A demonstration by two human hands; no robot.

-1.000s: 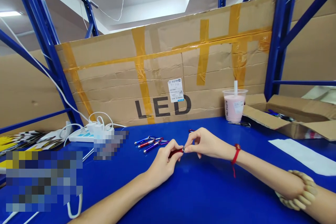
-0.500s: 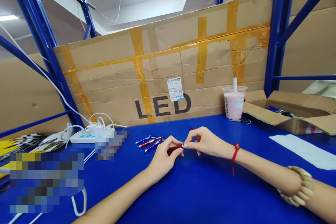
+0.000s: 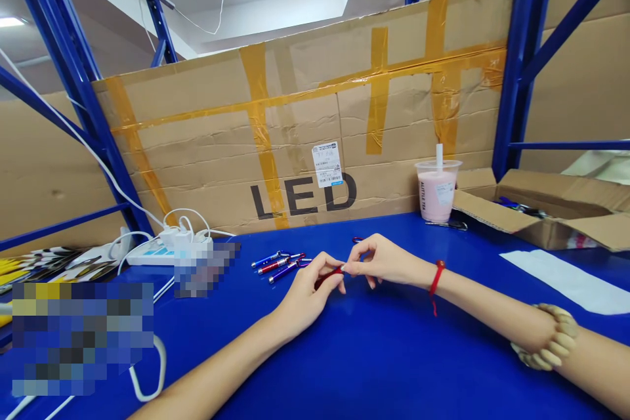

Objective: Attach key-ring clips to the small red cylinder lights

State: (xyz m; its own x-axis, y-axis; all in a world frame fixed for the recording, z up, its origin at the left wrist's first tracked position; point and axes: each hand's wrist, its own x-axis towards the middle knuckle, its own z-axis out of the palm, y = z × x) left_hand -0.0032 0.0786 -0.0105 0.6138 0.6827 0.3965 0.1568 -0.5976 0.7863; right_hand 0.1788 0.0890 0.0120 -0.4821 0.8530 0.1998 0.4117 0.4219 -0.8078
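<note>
Near the middle of the blue table, my left hand (image 3: 310, 285) is closed around a slim red metal keychain penlight (image 3: 331, 275), mostly covered by my fingers. At its right end, my right hand (image 3: 374, 259) pinches the silvery tip between thumb and forefinger. The detail of that tip is too small to make out. Just left of my left hand lie a blue penlight (image 3: 268, 259), a red penlight (image 3: 273, 268) and a purple penlight (image 3: 284, 273). Behind my right hand a small red clip or ring (image 3: 356, 239) peeks out.
A cup of pink drink (image 3: 437, 193) with a straw stands at the back right, beside an open cardboard box (image 3: 546, 226). White paper (image 3: 566, 282) lies at the right. A white power strip (image 3: 152, 252) with cables sits back left, against the taped cardboard wall (image 3: 211, 164).
Both hands stay together on the red penlight, with only slight finger movement. The whole view has shifted a little.
</note>
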